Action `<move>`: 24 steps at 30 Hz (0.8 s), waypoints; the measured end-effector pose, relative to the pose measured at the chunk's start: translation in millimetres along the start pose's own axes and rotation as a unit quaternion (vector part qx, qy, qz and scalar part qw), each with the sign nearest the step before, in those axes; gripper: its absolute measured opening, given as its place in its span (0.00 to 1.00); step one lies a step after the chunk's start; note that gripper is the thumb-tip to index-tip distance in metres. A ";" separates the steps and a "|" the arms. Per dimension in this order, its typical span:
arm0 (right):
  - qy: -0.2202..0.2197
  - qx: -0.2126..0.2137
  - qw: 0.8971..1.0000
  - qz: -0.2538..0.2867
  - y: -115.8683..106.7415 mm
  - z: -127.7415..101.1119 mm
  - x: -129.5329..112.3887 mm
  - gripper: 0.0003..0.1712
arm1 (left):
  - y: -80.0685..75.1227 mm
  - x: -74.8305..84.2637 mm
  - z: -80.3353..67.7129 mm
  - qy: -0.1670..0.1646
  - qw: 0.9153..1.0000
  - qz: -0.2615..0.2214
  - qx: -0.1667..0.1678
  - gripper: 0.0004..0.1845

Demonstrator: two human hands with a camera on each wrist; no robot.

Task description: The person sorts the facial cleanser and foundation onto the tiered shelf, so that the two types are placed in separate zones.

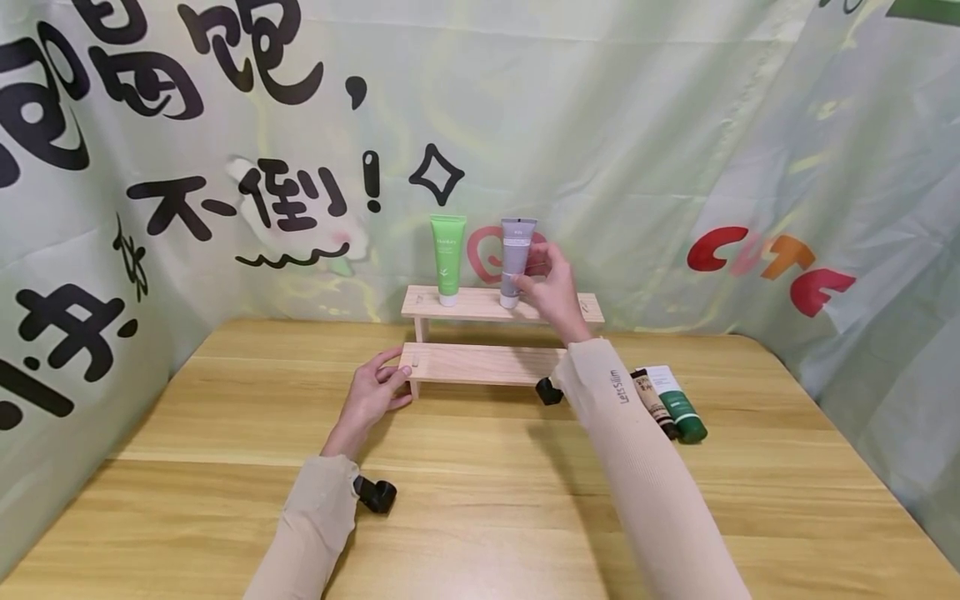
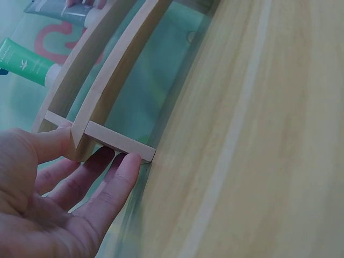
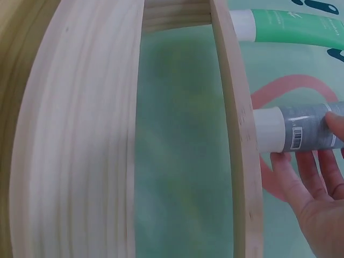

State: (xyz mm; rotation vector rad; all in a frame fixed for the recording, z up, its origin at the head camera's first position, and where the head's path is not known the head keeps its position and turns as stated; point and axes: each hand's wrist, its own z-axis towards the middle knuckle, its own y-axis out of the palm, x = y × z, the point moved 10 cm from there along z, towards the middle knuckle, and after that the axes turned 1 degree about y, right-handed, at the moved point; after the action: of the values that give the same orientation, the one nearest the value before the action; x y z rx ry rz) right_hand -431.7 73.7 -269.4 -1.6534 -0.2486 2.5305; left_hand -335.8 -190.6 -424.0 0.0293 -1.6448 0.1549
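The grey tube stands upright on its white cap on the top step of the wooden two-step rack, toward the middle of that step. The right hand is at the tube's right side with its fingers lying against the tube's lower body; in the right wrist view the fingers look fairly straight and touch the tube near its barcode rather than wrapping round it, so the hand reads as released, resting on the tube. The tube's cap sits flush on the top step's edge.

Left of the grey tube on the same step, clearly apart from it, a green tube stands upright on its own white cap.

The left hand is at the rack's left end, by the lower step. Its thumb lies along the end of the lower board and its straight fingers reach under the short foot piece there; the hand is relaxed and touches the wood without clasping it.

The rack stands on the wooden bench, near the bench's far edge. To the right of the rack, lying flat on the bench, are a dark green tube and a brown tube side by side. Behind the rack hangs a pale green printed cloth backdrop with black characters and red letters.
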 end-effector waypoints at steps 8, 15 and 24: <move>0.039 -0.011 0.999 0.010 -20.3 -5.2 8.6 0.28 | 0.4 0.3 -0.6 0.000 1.000 -0.002 -0.002 0.27; 0.073 -0.014 0.997 0.006 -56.0 -10.6 23.1 0.28 | -0.5 -0.7 -0.7 -0.006 1.000 -0.003 -0.002 0.27; 0.082 -0.011 0.996 -0.017 -104.9 -22.3 33.8 0.30 | 1.1 0.4 0.1 -0.010 1.000 -0.006 -0.003 0.27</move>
State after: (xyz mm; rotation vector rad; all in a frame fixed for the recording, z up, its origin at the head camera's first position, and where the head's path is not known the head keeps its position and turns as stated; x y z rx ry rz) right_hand -424.7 184.4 -288.1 -1.8366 -0.2892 2.3589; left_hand -336.1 -189.5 -423.7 0.0360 -1.6648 0.1413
